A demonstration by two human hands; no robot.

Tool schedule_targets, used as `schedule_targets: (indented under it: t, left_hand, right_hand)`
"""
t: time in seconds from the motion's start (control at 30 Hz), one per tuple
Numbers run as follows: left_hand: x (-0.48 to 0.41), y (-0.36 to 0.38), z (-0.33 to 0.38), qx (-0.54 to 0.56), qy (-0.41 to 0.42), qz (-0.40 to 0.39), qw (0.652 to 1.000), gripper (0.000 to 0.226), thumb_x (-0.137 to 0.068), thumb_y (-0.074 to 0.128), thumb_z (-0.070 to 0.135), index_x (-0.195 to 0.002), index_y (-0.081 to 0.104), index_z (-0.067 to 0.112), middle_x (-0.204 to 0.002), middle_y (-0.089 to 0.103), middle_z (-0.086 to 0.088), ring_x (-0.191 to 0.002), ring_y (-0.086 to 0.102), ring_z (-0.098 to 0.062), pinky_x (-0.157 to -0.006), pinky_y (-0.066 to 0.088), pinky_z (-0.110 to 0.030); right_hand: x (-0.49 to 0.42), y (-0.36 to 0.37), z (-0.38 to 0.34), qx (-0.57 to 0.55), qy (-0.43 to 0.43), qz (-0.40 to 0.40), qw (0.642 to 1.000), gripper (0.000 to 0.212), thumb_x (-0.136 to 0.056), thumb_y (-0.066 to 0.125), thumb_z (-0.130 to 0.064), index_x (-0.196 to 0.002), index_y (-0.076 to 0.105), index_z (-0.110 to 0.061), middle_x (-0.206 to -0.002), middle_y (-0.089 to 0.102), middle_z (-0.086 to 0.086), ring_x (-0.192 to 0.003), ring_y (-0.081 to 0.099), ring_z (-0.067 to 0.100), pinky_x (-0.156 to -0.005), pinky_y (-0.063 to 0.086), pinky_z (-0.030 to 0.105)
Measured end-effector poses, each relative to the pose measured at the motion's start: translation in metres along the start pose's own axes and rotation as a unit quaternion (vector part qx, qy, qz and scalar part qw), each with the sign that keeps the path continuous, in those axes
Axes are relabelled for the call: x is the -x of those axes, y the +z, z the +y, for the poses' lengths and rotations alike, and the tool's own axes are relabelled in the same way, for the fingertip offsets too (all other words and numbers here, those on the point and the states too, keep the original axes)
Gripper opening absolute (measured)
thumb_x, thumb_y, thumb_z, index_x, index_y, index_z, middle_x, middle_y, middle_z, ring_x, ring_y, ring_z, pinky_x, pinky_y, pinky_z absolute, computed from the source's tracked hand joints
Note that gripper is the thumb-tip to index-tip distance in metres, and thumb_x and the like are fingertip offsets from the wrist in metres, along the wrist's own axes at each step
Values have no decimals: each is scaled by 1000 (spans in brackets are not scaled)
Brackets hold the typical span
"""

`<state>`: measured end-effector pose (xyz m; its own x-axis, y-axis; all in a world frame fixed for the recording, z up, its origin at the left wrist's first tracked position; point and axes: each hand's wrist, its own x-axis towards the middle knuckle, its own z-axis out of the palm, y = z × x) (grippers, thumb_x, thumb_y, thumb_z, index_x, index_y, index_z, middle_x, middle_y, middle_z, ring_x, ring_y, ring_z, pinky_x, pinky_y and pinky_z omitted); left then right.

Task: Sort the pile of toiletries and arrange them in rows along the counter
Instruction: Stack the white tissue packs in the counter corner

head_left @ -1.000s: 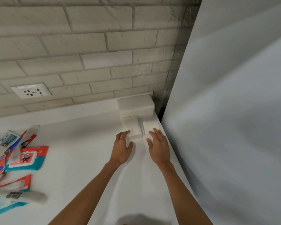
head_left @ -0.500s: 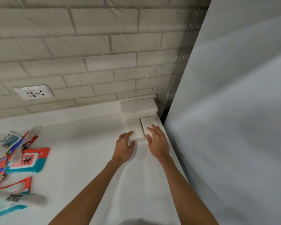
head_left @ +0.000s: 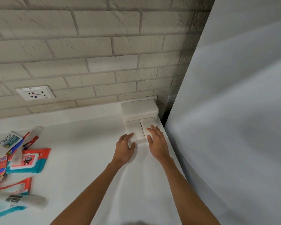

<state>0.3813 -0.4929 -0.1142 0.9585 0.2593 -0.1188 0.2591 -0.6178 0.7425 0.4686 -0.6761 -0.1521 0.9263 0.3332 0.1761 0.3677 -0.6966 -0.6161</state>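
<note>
White packs: three soft white wrapped packs sit in the far right corner of the tabletop (head_left: 91, 159), all touching one another.
Large pack (head_left: 139, 109): lies crosswise against the brick wall (head_left: 88, 38).
Left small pack (head_left: 134, 131): lies lengthwise in front of the large pack, its far end touching it.
Right small pack (head_left: 147, 125): lies side by side with the left one, along the tabletop's right edge.
Left hand (head_left: 124, 147): palm down at the near left corner of the left small pack, fingers loosely bent and spread; the fingertips touch the pack's corner and the thumb lies against its near end (not wrapped round it).
Right hand (head_left: 156, 142): lies flat on the near half of the right small pack, fingers straight and slightly apart, thumb in the seam between the two small packs.
Pile: the unsorted toiletries lie at the left edge, well apart from both hands.
Wipes pack (head_left: 28, 161): one red and teal soft pack with a white flap, closed, lying flat.
Sachet (head_left: 10, 140): one small printed packet, beyond the wipes pack.
Tube (head_left: 23, 200): one grey-white tube lying flat near the front.
Rest of pile: red, white and teal packets, partly cut off by the frame, so the count cannot be told.
Wall socket (head_left: 35, 93): one, on the brick wall.
Grey panel (head_left: 234, 111): stands along the tabletop's right side.
</note>
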Motion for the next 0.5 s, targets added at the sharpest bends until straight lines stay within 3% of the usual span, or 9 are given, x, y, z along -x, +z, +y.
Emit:
schedule_targets:
  t: [0.13,0.23,0.5]
  left_hand:
    - [1,-2,-2,0,1,-4,1000,53,-100,62,28,-151,50,24,-150,51,-11,-131,56,-31,-113,45,-44]
    - [2,-3,-2,3,-1,-4,1000,53,-100,62,27,-151,49,24,-150,50,-11,-131,55,-32,-112,46,-46]
    - [6,-6,4,-63,5,-34,997,57,-104,56,24,-157,37,24,-162,31,-13,-139,48,-35,-114,41,-43]
  right_hand:
    - [6,1,-1,-34,61,22,997,51,-109,58,-35,-157,45,-21,-175,24,-1,-161,24,21,-122,38,38]
    - [7,3,-4,-49,90,4,995,56,-109,56,-41,-159,42,-21,-174,27,1,-159,30,25,-122,43,46]
    - [6,0,-6,33,74,-14,997,53,-111,50,-43,-159,42,-23,-174,26,4,-157,34,27,-115,49,44]
